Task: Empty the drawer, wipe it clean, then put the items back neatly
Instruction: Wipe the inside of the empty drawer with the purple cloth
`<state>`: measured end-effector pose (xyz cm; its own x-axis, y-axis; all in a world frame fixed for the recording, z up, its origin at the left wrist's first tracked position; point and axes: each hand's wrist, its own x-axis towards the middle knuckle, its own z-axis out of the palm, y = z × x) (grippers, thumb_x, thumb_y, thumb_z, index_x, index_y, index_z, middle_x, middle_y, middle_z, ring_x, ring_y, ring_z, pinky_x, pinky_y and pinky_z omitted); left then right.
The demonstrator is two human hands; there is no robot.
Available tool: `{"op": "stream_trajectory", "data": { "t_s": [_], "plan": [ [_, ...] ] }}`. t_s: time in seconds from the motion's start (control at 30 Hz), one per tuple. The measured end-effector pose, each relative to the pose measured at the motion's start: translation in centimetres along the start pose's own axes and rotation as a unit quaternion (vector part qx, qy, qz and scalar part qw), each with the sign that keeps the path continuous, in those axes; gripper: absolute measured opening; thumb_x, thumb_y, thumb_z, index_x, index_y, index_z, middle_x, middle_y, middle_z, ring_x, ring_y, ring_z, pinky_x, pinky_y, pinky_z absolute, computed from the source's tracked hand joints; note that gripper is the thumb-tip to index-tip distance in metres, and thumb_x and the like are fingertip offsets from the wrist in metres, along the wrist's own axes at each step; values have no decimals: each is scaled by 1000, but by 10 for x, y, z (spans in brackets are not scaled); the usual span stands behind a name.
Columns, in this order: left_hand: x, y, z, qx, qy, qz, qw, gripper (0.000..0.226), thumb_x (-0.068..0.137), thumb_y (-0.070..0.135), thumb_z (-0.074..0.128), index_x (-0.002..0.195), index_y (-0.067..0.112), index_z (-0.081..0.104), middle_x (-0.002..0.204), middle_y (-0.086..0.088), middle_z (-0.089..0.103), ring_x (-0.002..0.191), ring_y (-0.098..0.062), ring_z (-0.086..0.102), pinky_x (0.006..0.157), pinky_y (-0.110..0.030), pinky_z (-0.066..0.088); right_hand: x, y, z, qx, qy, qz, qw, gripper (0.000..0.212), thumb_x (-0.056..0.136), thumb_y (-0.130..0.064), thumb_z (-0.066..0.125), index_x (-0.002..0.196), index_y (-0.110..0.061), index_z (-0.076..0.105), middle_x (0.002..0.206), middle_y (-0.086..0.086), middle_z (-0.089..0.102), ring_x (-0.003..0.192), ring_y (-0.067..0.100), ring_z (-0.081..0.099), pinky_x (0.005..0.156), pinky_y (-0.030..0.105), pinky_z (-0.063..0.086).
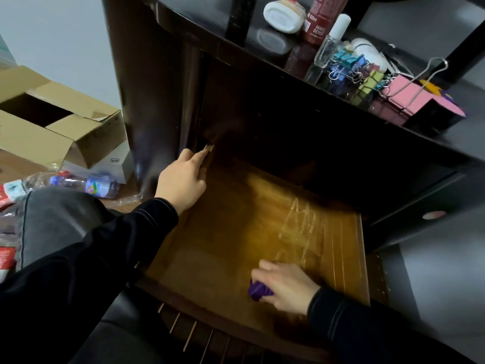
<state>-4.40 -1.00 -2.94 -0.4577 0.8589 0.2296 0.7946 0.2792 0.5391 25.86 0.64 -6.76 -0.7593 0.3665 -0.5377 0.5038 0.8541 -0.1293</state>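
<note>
We are seeing an open cardboard box (52,127) sitting on the floor (18,164). A small white box (115,164) is lying against its near corner, and a plastic bottle (78,183) is lying just in front of it.

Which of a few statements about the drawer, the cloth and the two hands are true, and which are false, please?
1. The drawer holds no items. True.
2. The right hand holds a purple cloth. True.
3. The left hand holds a spray bottle. False: it holds the drawer's left wall.
4. The binder clips lie inside the drawer. False: they sit on the dark top above it.
</note>
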Motion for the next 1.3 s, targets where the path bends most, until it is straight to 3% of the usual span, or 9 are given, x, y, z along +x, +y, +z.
{"op": "stream_trajectory", "data": {
  "t_s": [0.13,0.33,0.43,0.57,0.73,0.93,1.07,1.2,1.3],
  "plan": [
    [1,-1,2,1,-3,-1,1000,51,101,23,46,151,21,41,119,-6,52,101,-33,60,82,-46,52,31,30,-27,18,36,70,997,26,90,-40,70,101,-38,47,102,-14,49,84,7,56,68,18,41],
    [2,-2,2,10,-1,2,1000,51,100,23,47,151,21,42,118,-6,52,98,-35,61,81,-47,53,95,95,-71,-10,157,223,962,28,93,-41,68,112,-26,54,114,-3,60,96,22,62,70,30,44],
    [1,1,0,9,-3,0,1000,51,100,22,46,151,22,42,118,-6,52,100,-35,60,81,-46,52,82,80,-68,-5,126,206,970,24,92,-42,67,103,-31,49,109,-6,59,83,18,61,65,29,43],
    [0,2,-1,2,-2,-5,1000,52,100,22,46,151,23,41,116,-6,52,99,-34,60,80,-45,52,26,25,-27,-1,11,95,995,27,90,-38,69,102,-32,45,105,-6,53,84,15,57,69,31,45],
    [-2,2,-2,4,-1,-2,1000,52,100,22,46,152,23,40,113,-4,51,93,-30,60,76,-42,53,-16,-9,11,-13,-66,-40,997,31,88,-3,63,104,-24,47,101,-2,49,78,18,52,63,33,40],
    [2,-4,5,4,12,-3,1000,52,98,23,48,150,25,43,113,-2,52,95,-30,61,71,-38,48,33,45,-26,14,44,53,998,27,89,-40,70,102,-37,47,101,-14,52,84,7,55,68,18,39],
    [4,-7,8,15,17,-1,1000,54,97,23,48,150,28,42,109,1,50,92,-29,60,68,-35,43,81,89,-60,-3,138,171,976,28,89,-46,69,97,-33,45,101,-10,55,77,15,54,62,28,38],
    [2,-3,4,13,6,-4,1000,52,99,24,46,151,27,40,111,0,50,94,-30,60,75,-43,52,78,80,-64,-20,107,176,978,31,88,-46,69,98,-32,44,106,-7,57,82,18,55,65,29,39],
    [0,0,1,3,4,-6,1000,52,99,23,46,151,26,41,112,-2,51,95,-32,60,78,-45,53,42,40,-38,-11,20,111,994,31,88,-44,71,100,-31,45,103,-6,56,82,16,55,67,31,43]
  ]
}}
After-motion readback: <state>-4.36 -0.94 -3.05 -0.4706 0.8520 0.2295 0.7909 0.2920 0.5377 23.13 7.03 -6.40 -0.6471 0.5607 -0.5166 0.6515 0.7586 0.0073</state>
